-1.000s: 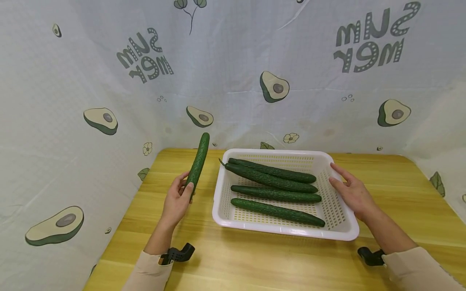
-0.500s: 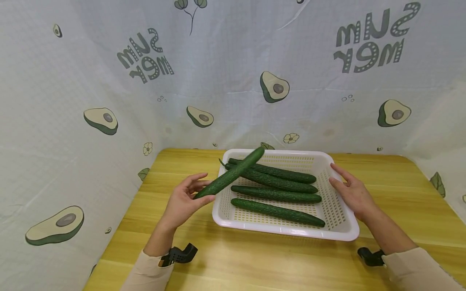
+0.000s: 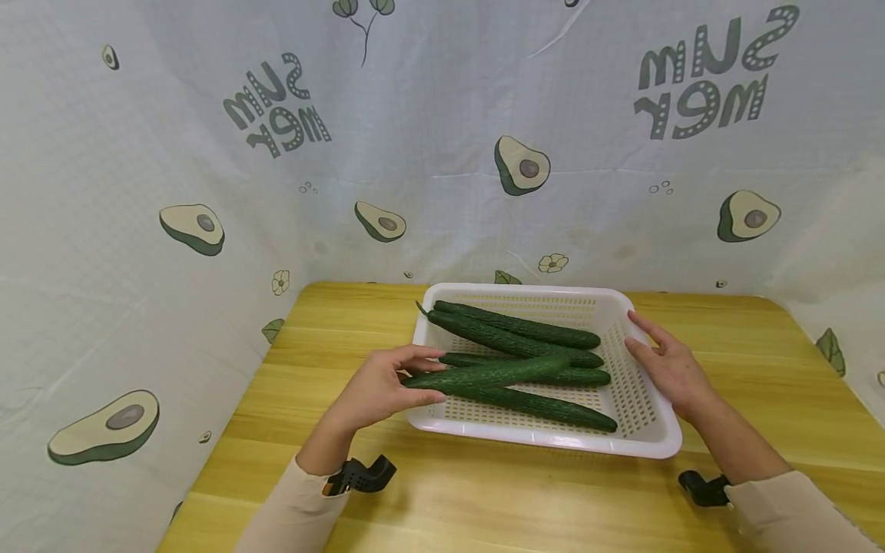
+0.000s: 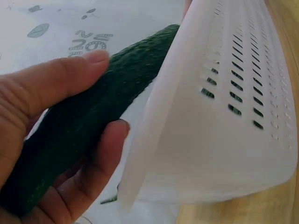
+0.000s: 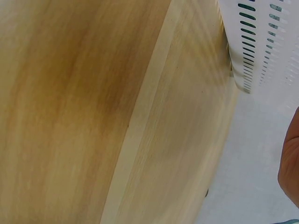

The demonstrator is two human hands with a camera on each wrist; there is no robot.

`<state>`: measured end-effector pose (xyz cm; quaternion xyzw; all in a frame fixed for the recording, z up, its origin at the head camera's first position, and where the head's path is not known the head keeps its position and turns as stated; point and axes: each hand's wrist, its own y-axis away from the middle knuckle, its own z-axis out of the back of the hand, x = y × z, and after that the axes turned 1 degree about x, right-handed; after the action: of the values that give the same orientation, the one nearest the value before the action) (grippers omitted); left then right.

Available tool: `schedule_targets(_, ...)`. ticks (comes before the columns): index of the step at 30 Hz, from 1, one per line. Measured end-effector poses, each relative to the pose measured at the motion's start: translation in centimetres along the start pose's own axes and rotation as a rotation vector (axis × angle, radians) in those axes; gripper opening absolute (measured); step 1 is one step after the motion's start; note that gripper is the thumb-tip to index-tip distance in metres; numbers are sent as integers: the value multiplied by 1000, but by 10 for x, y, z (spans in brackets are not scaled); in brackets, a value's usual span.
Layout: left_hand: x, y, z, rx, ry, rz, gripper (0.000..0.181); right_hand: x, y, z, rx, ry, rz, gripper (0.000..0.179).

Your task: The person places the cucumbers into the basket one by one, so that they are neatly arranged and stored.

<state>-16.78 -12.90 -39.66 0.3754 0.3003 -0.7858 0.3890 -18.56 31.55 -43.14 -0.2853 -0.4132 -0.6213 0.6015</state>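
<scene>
My left hand (image 3: pixel 387 384) holds a dark green cucumber (image 3: pixel 508 372) by its near end, thumb on one side and fingers on the other. The cucumber reaches over the left rim of a white plastic basket (image 3: pixel 532 438) and crosses above the cucumbers in it. In the left wrist view the held cucumber (image 4: pixel 121 77) slants past the basket's wall (image 4: pixel 173 144). Several other cucumbers (image 3: pixel 546 405) lie roughly side by side in the basket. On the basket's right rim rests my right hand (image 3: pixel 674 372), thumb and index finger spread; its other fingers are hidden.
The basket stands on a wooden table (image 3: pixel 525 499). A white curtain (image 3: pixel 442 153) printed with avocados and lettering hangs behind the table and along its left side. Each wrist carries a black camera mount (image 3: pixel 369 474).
My left hand has moved right to the basket's left rim. The held cucumber has swung from nearly upright beside the basket to lying low across it. My right hand stays put.
</scene>
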Motion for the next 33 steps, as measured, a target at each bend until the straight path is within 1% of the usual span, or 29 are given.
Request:
schedule_targets(4,-3,-13,-6,143,-107,-63,50,1,0,-1,-5,5,-9,71)
schedule_targets(6,-4,-19,-10,210,-144,-75,48,1,0,-1,-2,0,-10,71)
schedule_targets(8,-5,-24,-14,263,-172,-86,47,1,0,-2,1,-5,-11,70)
schedule_targets(10,-6,-28,-17,294,-198,-88,45,1,0,-2,3,-5,-11,70)
schedule_targets(13,-7,-30,-21,291,-240,-82,42,2,0,-2,0,2,-9,70)
schedule_targets(17,-7,-31,-27,232,-289,-80,38,2,1,-1,-10,7,-9,71)
schedule_targets(21,-9,-33,-31,190,-293,-87,36,2,1,0,-10,3,-11,71)
schedule_targets(24,-11,-34,-34,200,-285,-76,37,2,1,0,-4,-5,-8,71)
schedule_targets(27,-12,-36,-37,234,-291,-71,37,1,0,0,-1,-14,-8,72)
schedule_targets(31,-11,-41,-45,271,-316,-110,37,1,0,0,5,-29,-1,72)
schedule_targets(33,-12,-45,-50,280,-330,-132,38,1,1,0,7,-35,4,72)
